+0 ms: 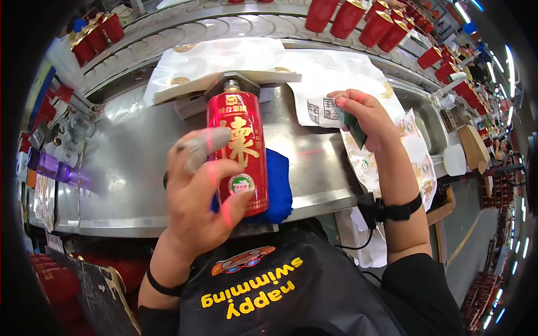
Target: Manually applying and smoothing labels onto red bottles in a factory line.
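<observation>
In the head view, your left hand (pixel 202 193) is gripping a red bottle (pixel 238 151), with the fingers closed around its left side and the thumb pressing near the round label low on the front. 1 finger (pixel 199 147) is wearing a grey wrap. The bottle is standing almost upright over the steel table (pixel 129 162), and a blue cloth (pixel 278 185) is lying just behind its base. Its neck is reaching up to a flat cardboard piece (pixel 224 83).

Your right hand (pixel 364 115) is hovering over the white sheets (pixel 336 73) to the right, with the fingers pinched together on a small paper label (pixel 328 110) and a dark green piece (pixel 355 130). More red bottles (pixel 358 19) are standing in rows on the conveyor (pixel 224 25) behind.
</observation>
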`<state>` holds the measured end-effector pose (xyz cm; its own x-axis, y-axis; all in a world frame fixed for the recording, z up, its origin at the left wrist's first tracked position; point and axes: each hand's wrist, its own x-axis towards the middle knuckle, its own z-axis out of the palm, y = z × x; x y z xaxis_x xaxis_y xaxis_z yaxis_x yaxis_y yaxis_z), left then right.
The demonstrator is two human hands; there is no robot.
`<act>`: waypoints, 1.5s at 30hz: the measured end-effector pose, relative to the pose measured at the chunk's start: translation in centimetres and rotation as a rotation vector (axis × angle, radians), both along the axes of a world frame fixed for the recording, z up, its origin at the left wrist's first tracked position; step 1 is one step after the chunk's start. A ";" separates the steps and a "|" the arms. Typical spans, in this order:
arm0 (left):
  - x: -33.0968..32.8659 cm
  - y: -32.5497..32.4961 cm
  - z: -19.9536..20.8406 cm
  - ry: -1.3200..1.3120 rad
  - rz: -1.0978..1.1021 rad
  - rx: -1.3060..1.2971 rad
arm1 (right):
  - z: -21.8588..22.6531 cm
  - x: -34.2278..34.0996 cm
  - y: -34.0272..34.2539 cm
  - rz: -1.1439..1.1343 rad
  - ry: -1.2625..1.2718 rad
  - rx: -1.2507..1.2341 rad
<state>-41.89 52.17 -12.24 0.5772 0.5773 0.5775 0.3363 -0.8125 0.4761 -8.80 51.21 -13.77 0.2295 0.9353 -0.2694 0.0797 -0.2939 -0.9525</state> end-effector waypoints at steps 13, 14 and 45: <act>6.8 1.5 1.6 0.057 0.152 0.337 | 3.1 -9.3 -2.1 0.081 0.528 0.259; 6.5 1.5 1.6 0.054 0.150 0.353 | 3.2 -9.4 -2.3 0.075 0.523 0.266; 4.6 2.2 2.1 -0.212 -0.075 -0.278 | 2.5 -9.8 -3.0 0.179 -0.246 0.737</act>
